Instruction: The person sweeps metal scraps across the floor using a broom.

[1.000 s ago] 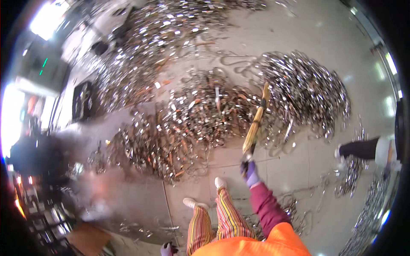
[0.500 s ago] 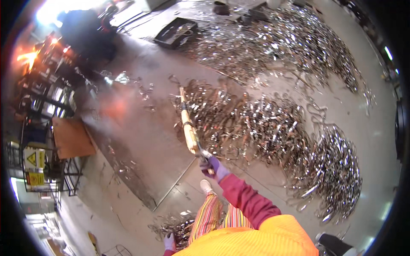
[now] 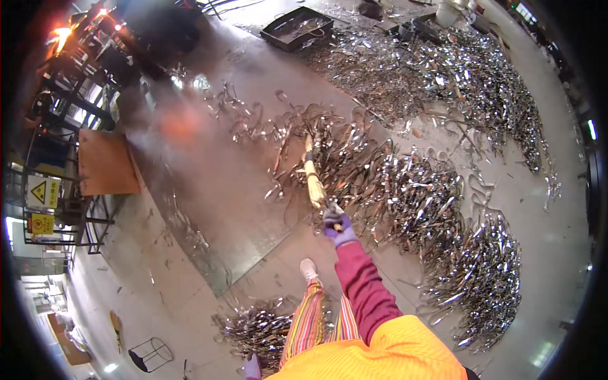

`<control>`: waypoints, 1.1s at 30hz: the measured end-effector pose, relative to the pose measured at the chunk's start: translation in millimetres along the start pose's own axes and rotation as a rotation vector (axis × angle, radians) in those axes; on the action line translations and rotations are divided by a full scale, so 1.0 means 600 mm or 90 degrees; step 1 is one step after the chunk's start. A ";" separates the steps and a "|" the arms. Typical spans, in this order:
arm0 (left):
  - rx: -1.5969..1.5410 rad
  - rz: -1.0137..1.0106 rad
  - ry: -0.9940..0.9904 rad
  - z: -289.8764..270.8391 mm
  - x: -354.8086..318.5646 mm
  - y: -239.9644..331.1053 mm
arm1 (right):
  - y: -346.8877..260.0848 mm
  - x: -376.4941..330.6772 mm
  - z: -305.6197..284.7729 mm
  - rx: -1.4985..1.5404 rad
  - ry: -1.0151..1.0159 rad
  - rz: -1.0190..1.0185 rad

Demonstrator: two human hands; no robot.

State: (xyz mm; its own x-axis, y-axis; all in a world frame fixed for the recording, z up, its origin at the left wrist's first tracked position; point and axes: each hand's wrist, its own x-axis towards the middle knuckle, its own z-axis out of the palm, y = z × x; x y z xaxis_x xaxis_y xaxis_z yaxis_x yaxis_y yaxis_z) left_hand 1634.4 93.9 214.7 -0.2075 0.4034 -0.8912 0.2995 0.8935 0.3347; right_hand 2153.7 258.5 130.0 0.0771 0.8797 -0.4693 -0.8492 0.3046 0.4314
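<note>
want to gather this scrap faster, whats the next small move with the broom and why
Probably draw the broom back toward the feet: the right hand grips its handle with the head out among loose metal strips that lie apart from the big shiny pile. The left hand hangs low.

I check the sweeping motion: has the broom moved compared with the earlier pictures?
Cannot tell: the head camera itself turned. The right hand holds the broom, its head at the left edge of the metal scrap pile.

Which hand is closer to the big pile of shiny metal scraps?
Right. The right hand grips the wooden handle just at the edge of the metal scrap pile. The left hand hangs low beside the striped trousers, farther away.
</note>
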 end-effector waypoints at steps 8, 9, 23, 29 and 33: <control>0.152 0.334 0.057 0.041 0.126 -0.007 | -0.182 -0.359 -0.009 0.104 0.094 -0.116; 0.118 0.280 0.032 0.055 0.128 0.000 | -0.213 -0.409 -0.025 0.134 0.074 -0.133; 0.226 0.421 -0.106 0.347 -0.113 -0.043 | -0.533 -0.874 -0.204 0.237 -0.053 -0.393; 0.177 0.279 0.061 0.215 -0.088 -0.206 | -0.554 -0.728 -0.081 0.123 0.049 -0.414; -0.145 0.105 0.061 0.252 -0.216 -0.245 | -0.379 -0.513 0.027 -0.044 0.023 -0.311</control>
State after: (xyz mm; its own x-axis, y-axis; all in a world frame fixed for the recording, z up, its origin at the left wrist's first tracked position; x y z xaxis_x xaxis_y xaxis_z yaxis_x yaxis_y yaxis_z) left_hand 1757.8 -119.4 234.7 -0.2638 0.5542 -0.7895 0.1225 0.8311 0.5424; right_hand 2331.8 -75.5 188.8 0.4578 0.6271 -0.6302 -0.7512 0.6520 0.1032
